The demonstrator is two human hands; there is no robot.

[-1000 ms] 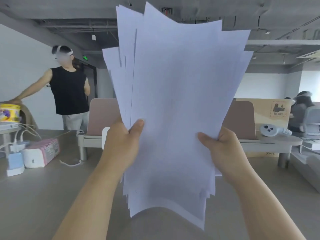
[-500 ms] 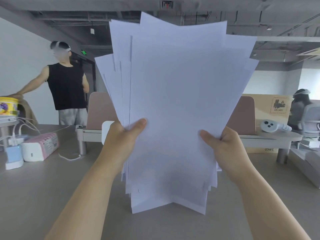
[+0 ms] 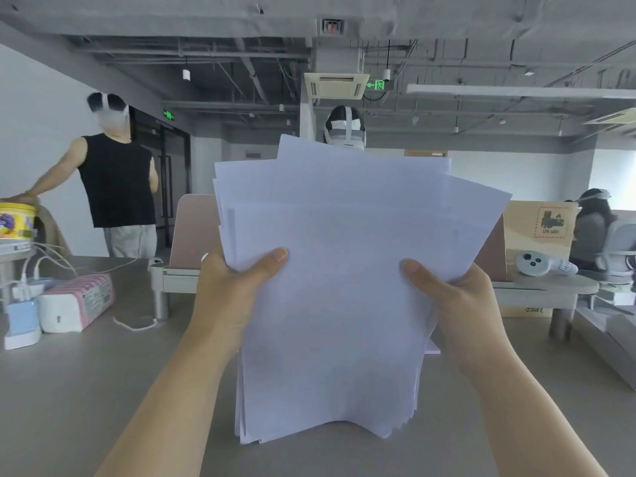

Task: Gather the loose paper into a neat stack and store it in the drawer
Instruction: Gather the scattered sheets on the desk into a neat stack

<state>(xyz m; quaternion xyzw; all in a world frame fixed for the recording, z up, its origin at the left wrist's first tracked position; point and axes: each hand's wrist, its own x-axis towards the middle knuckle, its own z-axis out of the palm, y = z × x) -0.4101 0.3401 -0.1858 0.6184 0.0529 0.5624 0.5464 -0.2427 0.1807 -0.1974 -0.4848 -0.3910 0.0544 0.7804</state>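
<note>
A thick bundle of white paper stands upright on its bottom edge on the grey table. Its upper sheets fan out unevenly and the bottom edge bows up in the middle. My left hand grips the bundle's left side, thumb across the front. My right hand grips the right side the same way. No drawer is in view.
A tissue pack, chargers and cables and a yellow tub sit at the far left. A pink divider runs behind the paper. A white controller and cardboard box are at right. Three people are nearby.
The bundle has come down so its bottom edge rests on the table, and the sheets have slid lower in my hands, so the top now stands much lower in view.
</note>
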